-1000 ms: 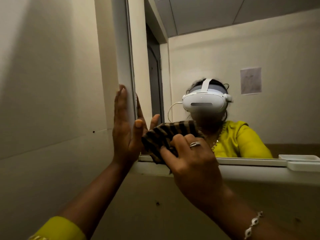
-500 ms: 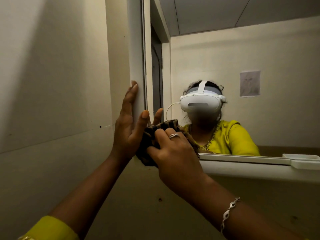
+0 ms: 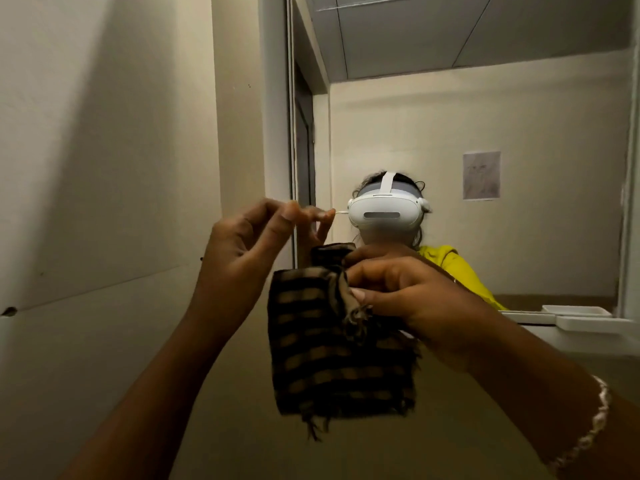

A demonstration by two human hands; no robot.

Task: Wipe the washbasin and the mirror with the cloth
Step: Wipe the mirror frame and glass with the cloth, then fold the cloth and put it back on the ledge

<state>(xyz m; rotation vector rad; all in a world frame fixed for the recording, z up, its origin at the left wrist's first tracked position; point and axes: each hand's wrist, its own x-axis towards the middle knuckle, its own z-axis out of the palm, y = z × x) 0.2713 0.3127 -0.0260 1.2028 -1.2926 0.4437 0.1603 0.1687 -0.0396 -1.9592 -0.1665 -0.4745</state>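
Note:
A dark brown and tan checked cloth (image 3: 336, 355) hangs down in front of the wall below the mirror (image 3: 485, 133). My right hand (image 3: 405, 299) pinches its bunched top edge, clear of the glass. My left hand (image 3: 249, 251) is lifted beside the mirror's white left frame (image 3: 275, 116), fingers loosely curled with thumb and fingertips near each other, holding nothing and touching neither frame nor cloth. The mirror shows a person in a yellow top wearing a white headset. No washbasin is in view.
A beige wall (image 3: 104, 168) fills the left side. A white ledge (image 3: 540, 318) runs under the mirror, with a small white tray (image 3: 581, 318) at its right end. A paper sheet (image 3: 481, 174) shows in the reflection.
My right hand has pulled the cloth off the mirror's lower left corner, and it now hangs unfolded. My left hand has come off the frame and curled in the air.

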